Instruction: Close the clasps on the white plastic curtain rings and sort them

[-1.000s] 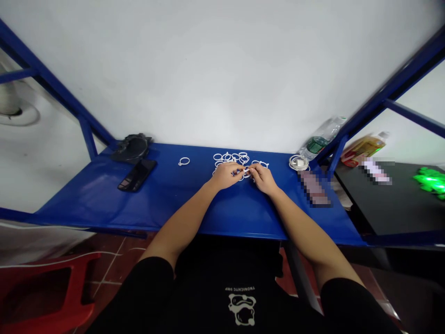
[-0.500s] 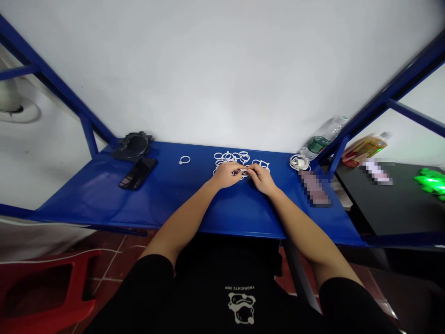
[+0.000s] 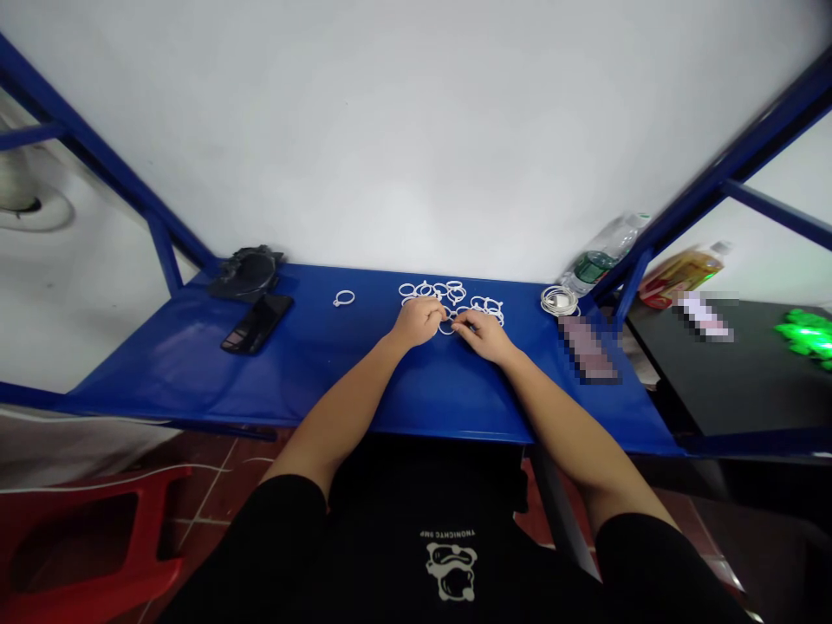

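Several white curtain rings (image 3: 455,293), each a thin loop with a small eyelet, lie in a loose cluster on the blue table (image 3: 338,381). At the near side of the cluster, my left hand (image 3: 418,322) is closed, its thumb and forefinger pinching a white ring (image 3: 445,328). My right hand (image 3: 484,335) is closed too, with its fingertips on the right side of that same ring. Both hands partly cover the rings beneath them. Apart from the cluster, a single curtain ring (image 3: 344,298) lies to the left.
On the left are a black phone (image 3: 256,324) and a dark plastic-wrapped item (image 3: 247,273). A coiled white cable (image 3: 560,301), a clear bottle (image 3: 601,260) and a blurred-out rectangle (image 3: 588,348) are on the right. Blue frame bars (image 3: 165,251) rise at both ends.
My hands have drawn slightly apart and the left one has shifted a little left. More of the ring between them now shows.
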Tool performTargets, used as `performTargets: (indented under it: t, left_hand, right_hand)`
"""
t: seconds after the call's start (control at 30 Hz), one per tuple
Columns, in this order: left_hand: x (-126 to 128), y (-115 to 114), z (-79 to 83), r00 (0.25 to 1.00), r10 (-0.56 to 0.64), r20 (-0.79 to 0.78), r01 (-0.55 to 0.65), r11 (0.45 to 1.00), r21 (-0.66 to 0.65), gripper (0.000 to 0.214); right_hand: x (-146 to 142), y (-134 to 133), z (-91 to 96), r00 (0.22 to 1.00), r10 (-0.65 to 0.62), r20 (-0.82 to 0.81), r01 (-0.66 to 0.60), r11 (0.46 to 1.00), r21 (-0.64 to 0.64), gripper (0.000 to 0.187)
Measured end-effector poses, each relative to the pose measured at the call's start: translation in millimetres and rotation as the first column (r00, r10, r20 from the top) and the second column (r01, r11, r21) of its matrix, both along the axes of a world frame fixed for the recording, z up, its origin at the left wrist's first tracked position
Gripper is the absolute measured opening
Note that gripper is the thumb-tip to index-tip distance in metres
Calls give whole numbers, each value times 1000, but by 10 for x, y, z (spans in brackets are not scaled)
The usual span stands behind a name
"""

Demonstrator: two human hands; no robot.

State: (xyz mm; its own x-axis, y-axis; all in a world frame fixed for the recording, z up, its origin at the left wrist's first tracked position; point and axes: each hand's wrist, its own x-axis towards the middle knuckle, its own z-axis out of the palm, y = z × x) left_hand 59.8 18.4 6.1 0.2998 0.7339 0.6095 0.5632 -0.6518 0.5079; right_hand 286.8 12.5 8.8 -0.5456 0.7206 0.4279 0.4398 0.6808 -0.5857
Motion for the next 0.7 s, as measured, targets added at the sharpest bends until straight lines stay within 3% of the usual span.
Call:
performTargets:
  t: [0.1,0.2,0.27,0.37,0.5,0.6,0.7]
  left_hand:
    - [-140,44,42,993,116,13,-116,993,1,32]
    - [-375,124,112,949,312,36,-311,950,-32,34]
    - [-573,189,153,882,466,66,-459,883,-97,37]
    - [-869,269,177,737,674,51,-647,725,-238,37]
    - [-1114,301,147,579,814,-40,-773,533,-344,25]
    - [-1168,287,122,521,847,-102,-812,455,-366,22]
    - [-1173,269,109,499,855,-140,-827,422,-371,20]
  right_hand:
    - [71,60,12,996,-84,-4,84,995,51,27]
    - [183,157,4,974,-227,14,225,970,87,23]
    - [279,238,-20,947,-318,49,312,945,97,23]
    - [438,362,-81,893,-430,132,420,902,98,30]
    - [615,489,-185,782,-590,199,577,807,128,39]
    - [681,541,-250,716,-655,241,645,753,133,43]
    - [696,563,-281,677,-677,287,681,725,102,43]
